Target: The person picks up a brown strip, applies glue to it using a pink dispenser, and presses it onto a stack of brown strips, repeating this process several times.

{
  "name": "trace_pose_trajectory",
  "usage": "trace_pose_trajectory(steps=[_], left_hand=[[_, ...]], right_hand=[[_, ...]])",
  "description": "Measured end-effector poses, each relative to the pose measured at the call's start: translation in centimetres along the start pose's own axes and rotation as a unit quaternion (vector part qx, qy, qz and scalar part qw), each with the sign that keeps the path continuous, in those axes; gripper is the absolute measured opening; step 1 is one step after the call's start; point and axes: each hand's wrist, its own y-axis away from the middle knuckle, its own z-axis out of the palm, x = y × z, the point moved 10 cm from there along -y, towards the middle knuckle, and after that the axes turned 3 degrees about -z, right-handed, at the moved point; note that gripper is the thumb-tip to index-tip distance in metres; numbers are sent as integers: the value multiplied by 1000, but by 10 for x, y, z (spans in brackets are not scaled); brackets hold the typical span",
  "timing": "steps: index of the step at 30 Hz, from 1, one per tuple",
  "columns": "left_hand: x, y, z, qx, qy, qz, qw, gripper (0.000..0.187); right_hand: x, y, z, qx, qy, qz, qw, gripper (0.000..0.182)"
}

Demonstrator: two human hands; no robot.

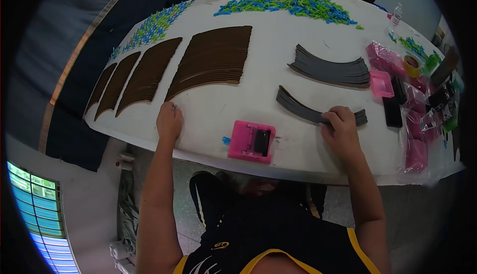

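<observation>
1. Resting near the table's (298, 162) near edge, the right hand (340, 127) grasps the near grey strip stack (303, 109), fingers curled over its right end, seemingly to steady it.
2. Left hand (169, 121) lies clenched, holding nothing visible, beside the brown card stack (213, 60).
3. Grey strips are thin, curved, fanned; a pink box (251, 141) sits between the hands.

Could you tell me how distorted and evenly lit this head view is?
Head view: strong fisheye, bending the white table's edge into a curve, with black vignette in the corners; light is soft and even, with little shadow under the left hand or the right hand on the grey strips; far clips look slightly soft.
</observation>
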Motion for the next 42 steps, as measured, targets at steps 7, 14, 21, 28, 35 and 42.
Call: trace_pose_trajectory(steps=[7,14,21,28,35,42], left_hand=[[-6,1,-5,15,23,-17,999,20],[-6,0,-7,22,24,-15,999,20],[3,2,-12,32,54,-6,998,21],[14,15,-16,6,89,17,996,18],[127,84,-34,-135,357,94,919,27],[171,101,-46,-183,396,147,888,32]], right_hand=[[-6,5,10,-31,-2,10,999,20],[1,9,14,-13,33,16,999,19],[5,12,15,-15,62,22,998,18],[7,13,19,-29,63,23,997,18],[6,10,17,-29,66,23,997,19],[-2,11,10,-45,86,21,995,19]])
